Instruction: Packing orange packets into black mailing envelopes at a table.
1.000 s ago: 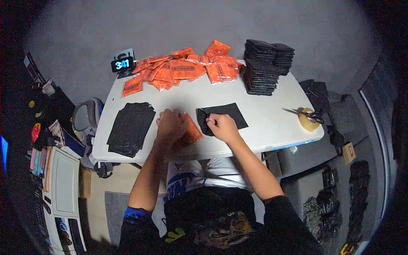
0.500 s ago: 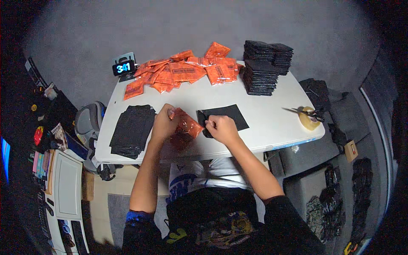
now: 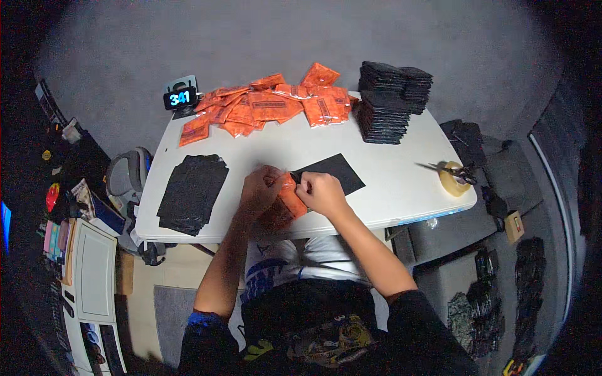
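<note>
My left hand (image 3: 260, 189) is closed on an orange packet (image 3: 290, 203) in clear plastic, just above the near part of the table. My right hand (image 3: 322, 193) is closed at the edge of a flat black bag (image 3: 335, 172), pinching its left end beside the packet. The packet's right side meets the bag's left end; whether any of it is inside the bag is hidden by my fingers. To the left lies a loose stack of flat black bags (image 3: 192, 193). More orange packets (image 3: 269, 105) are heaped along the far edge.
Tall stacks of folded black packages (image 3: 384, 116) stand at the table's far right. Scissors (image 3: 463, 173) rest on a tape roll (image 3: 453, 183) near the right edge. A lit clock display (image 3: 180, 98) sits at the far left corner of the white table (image 3: 401, 169).
My left hand has moved right and slightly down with the orange packet, bringing it up to the black bag. My right hand keeps its pinch at nearly the same place.
</note>
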Demonstrator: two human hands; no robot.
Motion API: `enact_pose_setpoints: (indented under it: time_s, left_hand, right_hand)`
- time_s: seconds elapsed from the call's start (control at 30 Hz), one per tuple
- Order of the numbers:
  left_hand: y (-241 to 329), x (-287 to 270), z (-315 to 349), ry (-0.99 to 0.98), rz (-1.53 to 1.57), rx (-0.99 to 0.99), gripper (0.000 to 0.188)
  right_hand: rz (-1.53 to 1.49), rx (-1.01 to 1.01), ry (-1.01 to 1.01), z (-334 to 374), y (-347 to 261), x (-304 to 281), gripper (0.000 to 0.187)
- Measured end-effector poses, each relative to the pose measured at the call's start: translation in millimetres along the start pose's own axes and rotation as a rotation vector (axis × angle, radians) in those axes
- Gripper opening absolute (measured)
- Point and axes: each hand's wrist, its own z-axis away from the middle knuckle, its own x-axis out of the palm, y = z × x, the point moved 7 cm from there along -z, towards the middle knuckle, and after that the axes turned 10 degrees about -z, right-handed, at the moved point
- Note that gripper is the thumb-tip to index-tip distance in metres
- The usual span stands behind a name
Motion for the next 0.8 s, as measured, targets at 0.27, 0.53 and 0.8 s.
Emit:
enact_pose_setpoints:
  time_s: [0.27,0.53,0.8]
  left_hand:
    - [-17,10,-2,0.008,-0.123,0.199,0.017]
    - [-21,10,-4,0.018,-0.138,0.205,0.014]
    - [-23,10,-5,0.011,-0.146,0.175,0.017]
  right_hand:
    - [0.015,-0.011,0.007,-5,0,8,0.025]
    - [0.007,-0.036,-0.003,-8,-6,12,0.022]
    - [0.049,-0.037,-0.035,-14,-8,11,0.023]
